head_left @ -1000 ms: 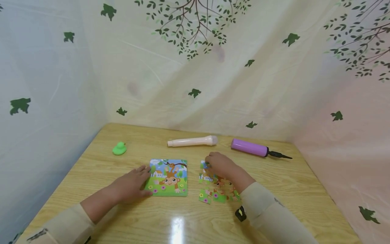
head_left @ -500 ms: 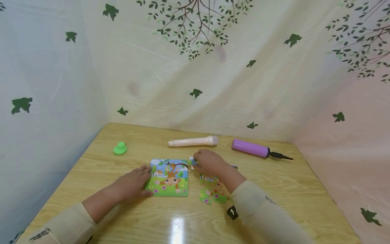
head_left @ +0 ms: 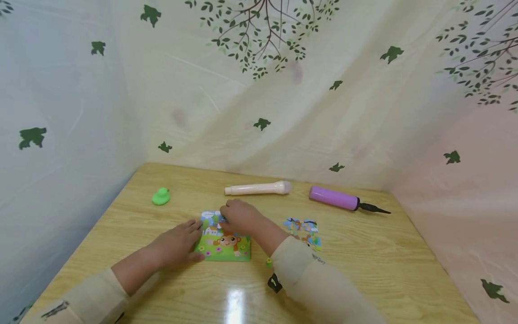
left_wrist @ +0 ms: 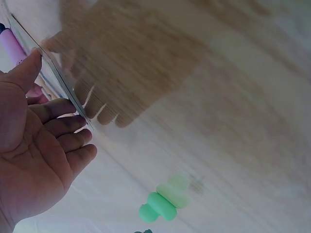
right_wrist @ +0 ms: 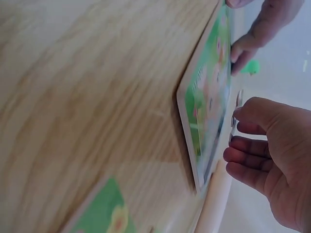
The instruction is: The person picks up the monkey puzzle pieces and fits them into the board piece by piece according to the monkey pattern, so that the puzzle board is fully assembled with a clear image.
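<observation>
A square picture board with a monkey printed on it lies flat on the wooden table. My left hand rests along its left edge, thumb near the lower corner and fingers higher up. In the left wrist view, the thumb and index finger touch the board's edge. My right hand is over the board's upper part and hides some of the picture. Between its thumb and fingers it pinches a thin puzzle piece, seen edge-on just above the board in the right wrist view. More puzzle pieces lie to the right, partly behind the right forearm.
A pale pink microphone-shaped stick lies behind the board. Beyond the pieces is a purple hand pump with a black nozzle. A green toy duck sits at the back left. Printed cloth walls surround the table.
My right hand has moved left from the loose pieces to above the board, carrying the puzzle piece. My left hand has stayed at the board's left edge.
</observation>
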### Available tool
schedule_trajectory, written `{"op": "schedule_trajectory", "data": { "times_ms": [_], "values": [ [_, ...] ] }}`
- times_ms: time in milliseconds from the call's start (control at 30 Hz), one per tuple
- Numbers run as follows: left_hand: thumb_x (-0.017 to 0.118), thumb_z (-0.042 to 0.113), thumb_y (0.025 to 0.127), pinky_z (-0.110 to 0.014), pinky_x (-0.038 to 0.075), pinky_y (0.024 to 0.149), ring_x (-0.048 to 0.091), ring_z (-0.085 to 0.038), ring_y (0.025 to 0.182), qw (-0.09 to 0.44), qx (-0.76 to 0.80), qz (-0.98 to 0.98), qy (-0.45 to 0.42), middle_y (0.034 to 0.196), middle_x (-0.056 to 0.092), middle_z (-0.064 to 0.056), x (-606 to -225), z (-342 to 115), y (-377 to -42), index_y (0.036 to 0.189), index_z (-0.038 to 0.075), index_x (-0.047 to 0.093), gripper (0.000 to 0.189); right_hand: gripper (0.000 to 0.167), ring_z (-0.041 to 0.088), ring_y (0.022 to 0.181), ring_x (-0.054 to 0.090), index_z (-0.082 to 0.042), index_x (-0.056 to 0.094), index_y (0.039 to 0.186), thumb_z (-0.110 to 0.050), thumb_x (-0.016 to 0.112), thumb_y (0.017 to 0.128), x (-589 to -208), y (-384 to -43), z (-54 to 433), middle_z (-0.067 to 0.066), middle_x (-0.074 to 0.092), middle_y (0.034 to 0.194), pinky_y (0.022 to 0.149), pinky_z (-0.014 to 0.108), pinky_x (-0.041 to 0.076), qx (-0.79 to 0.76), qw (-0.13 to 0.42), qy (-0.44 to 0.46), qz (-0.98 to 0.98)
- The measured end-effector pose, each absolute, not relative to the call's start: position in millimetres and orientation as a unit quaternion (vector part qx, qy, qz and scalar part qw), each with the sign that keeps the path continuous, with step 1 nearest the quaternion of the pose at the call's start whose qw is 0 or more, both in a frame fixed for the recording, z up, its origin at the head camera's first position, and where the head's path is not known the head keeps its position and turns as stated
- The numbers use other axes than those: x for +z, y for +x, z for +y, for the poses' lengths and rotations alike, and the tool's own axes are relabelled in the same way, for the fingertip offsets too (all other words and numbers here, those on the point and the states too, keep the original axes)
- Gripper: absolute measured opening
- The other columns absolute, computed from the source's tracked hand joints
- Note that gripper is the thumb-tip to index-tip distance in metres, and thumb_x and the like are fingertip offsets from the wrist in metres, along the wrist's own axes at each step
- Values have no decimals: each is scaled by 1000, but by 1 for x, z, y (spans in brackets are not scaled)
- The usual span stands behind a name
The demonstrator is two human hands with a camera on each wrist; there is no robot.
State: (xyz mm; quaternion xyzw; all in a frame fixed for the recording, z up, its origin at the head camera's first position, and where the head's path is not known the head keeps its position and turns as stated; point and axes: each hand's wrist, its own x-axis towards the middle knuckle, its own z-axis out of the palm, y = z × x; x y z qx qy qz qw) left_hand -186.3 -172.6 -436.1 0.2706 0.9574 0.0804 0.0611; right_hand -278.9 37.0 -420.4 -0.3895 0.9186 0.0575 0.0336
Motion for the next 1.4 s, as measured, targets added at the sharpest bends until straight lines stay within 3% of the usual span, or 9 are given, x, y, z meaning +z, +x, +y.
{"op": "schedule_trajectory", "data": {
  "times_ms": [267,433,1000,1167,1400],
  "values": [
    [67,47,90,-57,31,115,33,-45,141,64,77,957,271,151,39,-27,-433,-171,-186,137,-8,50,74,38,15,107,57,-18,63,124,-44,57,98,-430,-280,16,0,61,118,91,30,52,108,34,-388,914],
    [67,47,90,-57,31,115,33,-45,142,64,78,957,272,151,38,-27,-432,-172,-185,137,-8,50,74,40,15,115,54,-21,62,127,-48,54,98,-434,-280,12,-1,59,124,96,29,51,123,31,-390,912],
    [66,45,91,-57,30,116,30,-44,144,81,83,953,279,154,34,-26,-431,-170,-188,137,-9,50,73,37,13,104,53,-28,64,126,-50,53,98,-432,-278,15,-5,59,118,84,28,52,114,11,-401,909],
    [66,46,91,-56,30,116,29,-43,144,95,84,952,277,156,32,-24,-430,-169,-191,139,-8,48,74,39,14,106,52,-29,62,130,-49,52,99,-436,-281,19,-4,58,121,86,27,52,97,21,-406,908],
    [67,45,90,-57,32,115,31,-44,143,104,86,951,279,155,33,-24,-428,-169,-194,140,-9,46,77,44,13,113,48,-29,47,146,-30,51,103,-436,-284,28,-4,53,131,95,28,48,96,41,-429,897]
  ]
}}
